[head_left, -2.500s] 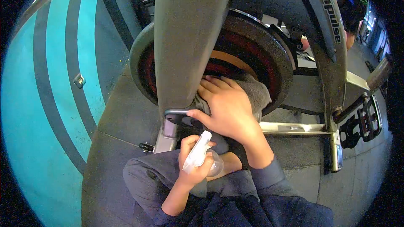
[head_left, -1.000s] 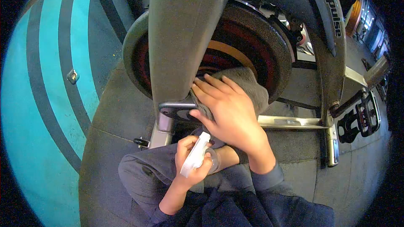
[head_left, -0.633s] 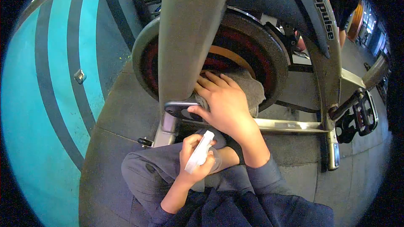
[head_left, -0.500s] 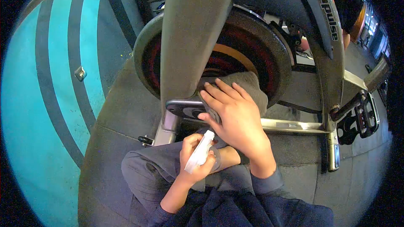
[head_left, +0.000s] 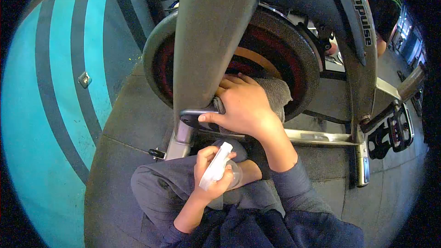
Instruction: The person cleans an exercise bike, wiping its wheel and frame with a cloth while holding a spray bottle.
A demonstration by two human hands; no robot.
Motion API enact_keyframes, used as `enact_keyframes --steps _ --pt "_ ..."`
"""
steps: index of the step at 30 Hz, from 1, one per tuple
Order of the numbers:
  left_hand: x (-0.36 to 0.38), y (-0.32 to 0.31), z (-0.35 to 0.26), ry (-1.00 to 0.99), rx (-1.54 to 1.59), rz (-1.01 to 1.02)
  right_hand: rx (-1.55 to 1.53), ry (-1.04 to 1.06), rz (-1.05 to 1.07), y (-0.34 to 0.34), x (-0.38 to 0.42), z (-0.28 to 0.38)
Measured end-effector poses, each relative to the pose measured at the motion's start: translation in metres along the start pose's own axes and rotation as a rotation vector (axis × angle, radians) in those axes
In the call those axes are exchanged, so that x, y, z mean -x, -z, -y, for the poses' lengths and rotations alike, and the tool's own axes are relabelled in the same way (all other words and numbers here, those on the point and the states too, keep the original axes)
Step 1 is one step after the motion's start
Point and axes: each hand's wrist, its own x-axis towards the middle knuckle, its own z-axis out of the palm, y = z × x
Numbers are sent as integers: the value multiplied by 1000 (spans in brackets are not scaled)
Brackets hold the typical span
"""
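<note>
My left hand (head_left: 212,174) is wrapped round a spray bottle with a white head (head_left: 216,166) and a clear body, held above my lap. Over a grey cloth (head_left: 275,93), my right hand (head_left: 245,105) presses against the lower frame of an exercise bike, its fingertips reaching behind the thick grey post (head_left: 206,41). My right thumb lies over the black and silver part (head_left: 197,115) at the foot of the post. The dark flywheel (head_left: 294,50) with red and orange rings is behind the cloth.
A metal base bar (head_left: 321,138) runs right to a foot (head_left: 363,170). A black pedal (head_left: 399,131) sticks out at the right. Turquoise striped flooring (head_left: 27,110) with a small metal plate (head_left: 85,80) lies left. Part of a person (head_left: 383,11) shows at the upper right.
My right hand has moved left and a little up towards the post, uncovering more of the cloth's right side. My left hand holds the bottle in nearly the same place.
</note>
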Motion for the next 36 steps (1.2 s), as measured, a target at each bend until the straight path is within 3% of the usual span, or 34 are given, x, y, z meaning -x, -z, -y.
enact_keyframes --steps 10,13,20,28,36 --pt "3 0 0 -15 -71 19 -11 33 -149 14 38 8" --pt "1 0 -1 4 14 1 -38 1 -89 20 51 8" --pt "-2 2 1 -8 18 9 -96 264 -151 12 38 -1" --pt "0 5 1 -8 -4 8 -129 228 -196 -2 24 7" --pt "2 6 7 -28 43 -34 -31 2 -189 17 14 -7"
